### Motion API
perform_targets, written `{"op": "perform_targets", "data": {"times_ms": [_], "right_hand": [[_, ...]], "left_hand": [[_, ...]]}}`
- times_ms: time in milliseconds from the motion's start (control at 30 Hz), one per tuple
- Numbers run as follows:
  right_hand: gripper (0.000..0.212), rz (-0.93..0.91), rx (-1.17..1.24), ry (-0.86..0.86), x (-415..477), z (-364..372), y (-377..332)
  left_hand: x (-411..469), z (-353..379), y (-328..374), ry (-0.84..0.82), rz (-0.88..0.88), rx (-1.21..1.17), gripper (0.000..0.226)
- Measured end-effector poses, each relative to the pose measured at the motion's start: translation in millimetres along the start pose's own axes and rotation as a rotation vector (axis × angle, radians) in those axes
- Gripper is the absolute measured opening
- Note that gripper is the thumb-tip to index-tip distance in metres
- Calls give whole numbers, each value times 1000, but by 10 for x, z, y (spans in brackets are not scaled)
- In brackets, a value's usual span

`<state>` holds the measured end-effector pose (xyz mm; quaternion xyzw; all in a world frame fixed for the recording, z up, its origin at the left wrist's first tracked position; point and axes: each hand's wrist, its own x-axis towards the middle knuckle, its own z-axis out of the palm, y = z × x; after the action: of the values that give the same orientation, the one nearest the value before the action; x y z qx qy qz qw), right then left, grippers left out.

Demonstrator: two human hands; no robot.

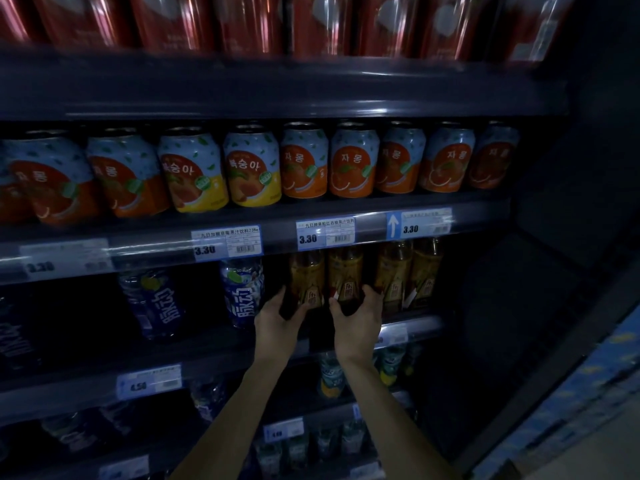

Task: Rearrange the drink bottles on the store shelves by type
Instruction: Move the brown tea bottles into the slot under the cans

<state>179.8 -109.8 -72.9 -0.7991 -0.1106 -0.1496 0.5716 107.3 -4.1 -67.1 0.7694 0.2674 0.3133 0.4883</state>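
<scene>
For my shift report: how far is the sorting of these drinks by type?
Looks done: four amber tea bottles stand side by side. In hand: left hand and right hand each grip one. Remaining: two yellow cans split the orange cans above.

Shop drinks aisle, price tags (325,233), stocked shelves (242,233), canned drinks (304,161)

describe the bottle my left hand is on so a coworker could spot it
Start at the row of fruit cans, then drop to the shelf under their price tags. Four amber bottles stand there in a row; the left hand grips the leftmost bottle, the right hand the second bottle. The leftmost alone has a blue bottle on its left.
</scene>
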Motion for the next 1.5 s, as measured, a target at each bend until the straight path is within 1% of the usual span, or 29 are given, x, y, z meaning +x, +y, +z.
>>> {"op": "perform_targets", "data": {"times_ms": [300,633,700,833,967,1167,1500], "right_hand": [[62,22,9,8,-20,-3,-21],[62,57,14,7,-71,-28,42],[61,53,14,13,-79,-23,43],[60,48,38,22,-104,4,40],[60,57,47,16,-109,28,56],[59,59,65,17,-114,27,42],[59,68,76,3,-109,7,26]], "left_hand": [[34,-56,-52,-46,-9,-49,72],[68,-65,-113,-68,-13,-51,68],[69,-54,-117,-58,-5,-59,72],[34,10,-65,-18,-18,-55,89],[23,48,-54,17,-12,-31,84],[74,-6,-76,-73,-26,-54,85],[16,5,-46,-76,-25,-37,82]]}}
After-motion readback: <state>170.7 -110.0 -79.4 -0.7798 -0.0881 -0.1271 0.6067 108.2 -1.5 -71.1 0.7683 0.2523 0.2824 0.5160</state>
